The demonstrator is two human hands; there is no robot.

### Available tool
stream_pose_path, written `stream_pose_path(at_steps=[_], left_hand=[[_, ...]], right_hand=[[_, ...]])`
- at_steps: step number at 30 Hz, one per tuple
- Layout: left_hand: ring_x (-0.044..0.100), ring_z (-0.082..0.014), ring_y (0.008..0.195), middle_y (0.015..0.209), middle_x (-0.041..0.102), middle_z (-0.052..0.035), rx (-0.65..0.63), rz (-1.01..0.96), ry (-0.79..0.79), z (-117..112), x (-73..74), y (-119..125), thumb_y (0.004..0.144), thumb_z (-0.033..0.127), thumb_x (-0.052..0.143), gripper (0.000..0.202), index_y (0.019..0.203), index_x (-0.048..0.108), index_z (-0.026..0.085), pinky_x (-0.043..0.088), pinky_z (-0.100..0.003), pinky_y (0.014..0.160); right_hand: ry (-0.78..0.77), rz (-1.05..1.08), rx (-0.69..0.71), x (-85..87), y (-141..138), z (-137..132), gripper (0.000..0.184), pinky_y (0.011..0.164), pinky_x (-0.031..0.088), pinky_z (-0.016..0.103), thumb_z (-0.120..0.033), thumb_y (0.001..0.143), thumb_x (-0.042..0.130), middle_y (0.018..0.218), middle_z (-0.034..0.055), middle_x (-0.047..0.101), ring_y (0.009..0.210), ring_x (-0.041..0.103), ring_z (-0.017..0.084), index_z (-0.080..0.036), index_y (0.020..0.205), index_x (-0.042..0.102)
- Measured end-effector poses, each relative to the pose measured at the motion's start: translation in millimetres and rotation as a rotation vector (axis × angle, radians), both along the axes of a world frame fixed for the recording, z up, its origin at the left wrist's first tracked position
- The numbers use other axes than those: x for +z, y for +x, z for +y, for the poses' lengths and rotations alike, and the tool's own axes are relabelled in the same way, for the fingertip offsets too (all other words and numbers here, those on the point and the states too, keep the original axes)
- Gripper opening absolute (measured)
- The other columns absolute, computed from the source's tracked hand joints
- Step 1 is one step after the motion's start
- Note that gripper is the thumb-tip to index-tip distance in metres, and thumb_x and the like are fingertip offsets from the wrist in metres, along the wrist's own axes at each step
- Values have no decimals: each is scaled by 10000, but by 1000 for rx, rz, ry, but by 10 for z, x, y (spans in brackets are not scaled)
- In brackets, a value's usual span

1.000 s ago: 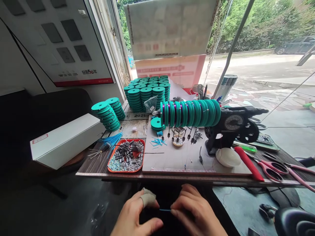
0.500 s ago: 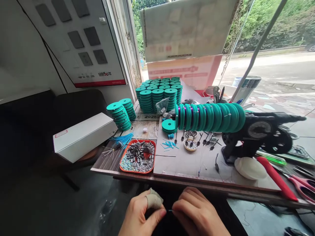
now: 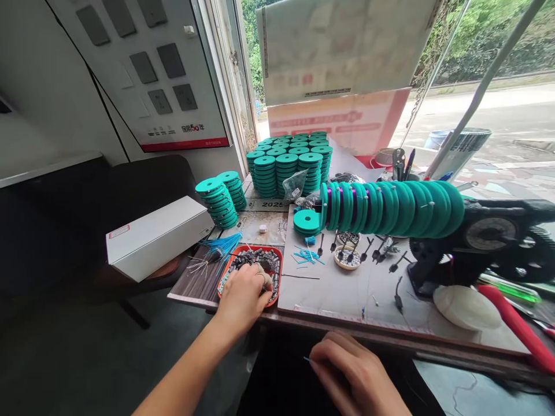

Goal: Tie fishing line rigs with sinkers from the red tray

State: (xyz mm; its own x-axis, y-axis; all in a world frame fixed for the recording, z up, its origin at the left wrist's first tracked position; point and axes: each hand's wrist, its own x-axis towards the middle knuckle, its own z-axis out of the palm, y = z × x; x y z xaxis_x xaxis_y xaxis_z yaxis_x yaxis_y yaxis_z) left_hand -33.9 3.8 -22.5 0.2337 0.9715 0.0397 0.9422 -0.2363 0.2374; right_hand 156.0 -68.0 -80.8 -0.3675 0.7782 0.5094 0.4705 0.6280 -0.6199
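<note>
My left hand (image 3: 245,289) reaches into a red-rimmed tray (image 3: 280,271) of small dark cylinders, silvery beads and pale blue bits. A beige wrap covers one of its fingers. Its fingers are drawn together over the contents, and what they hold, if anything, is hidden. Below the table's front edge, my right hand (image 3: 347,370) is closed in a pinch, with the end of a thin blue strand (image 3: 307,359) poking out past its fingertips. A bundle of blue strands (image 3: 223,245) lies just left of the tray.
Green spools (image 3: 277,167) stand stacked at the back, with more spools (image 3: 217,202) at left. A black winder (image 3: 477,231) carries a row of green discs (image 3: 390,208) over the board. A small bead dish (image 3: 347,258), a white box (image 3: 158,237) and a red handle (image 3: 515,323) lie around.
My left hand has left the right hand and moved forward and left into the tray. My right hand stays low, still pinching the blue strand. The view has shifted slightly.
</note>
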Motion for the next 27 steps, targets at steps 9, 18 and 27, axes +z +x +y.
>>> stream_pose_path(at_steps=[9, 18, 27], left_hand=[[535, -180, 770, 767, 612, -11, 55, -240, 6, 27, 53, -58, 773, 123, 519, 143, 707, 609, 211, 346, -284, 721], [598, -134, 727, 728, 643, 0, 179, -858, -1, -241, 26, -77, 749, 290, 601, 114, 734, 610, 177, 479, -200, 687], [615, -98, 560, 641, 706, -19, 522, -1705, -394, -765, -256, 325, 520, 195, 851, 350, 803, 648, 163, 507, -143, 577]], right_hand=[[-34, -11, 21, 25, 42, 3, 150, 512, 394, 137, -143, 833, 458, 623, -23, 570, 556, 525, 57, -181, 707, 530], [-133, 73, 0, 0, 79, -47, 130, 509, 386, 130, -180, 843, 473, 614, -19, 553, 547, 510, 52, -172, 739, 550], [109, 144, -61, -37, 22, -103, 110, 490, 389, 139, -107, 802, 490, 557, -24, 510, 526, 492, 58, -175, 725, 530]])
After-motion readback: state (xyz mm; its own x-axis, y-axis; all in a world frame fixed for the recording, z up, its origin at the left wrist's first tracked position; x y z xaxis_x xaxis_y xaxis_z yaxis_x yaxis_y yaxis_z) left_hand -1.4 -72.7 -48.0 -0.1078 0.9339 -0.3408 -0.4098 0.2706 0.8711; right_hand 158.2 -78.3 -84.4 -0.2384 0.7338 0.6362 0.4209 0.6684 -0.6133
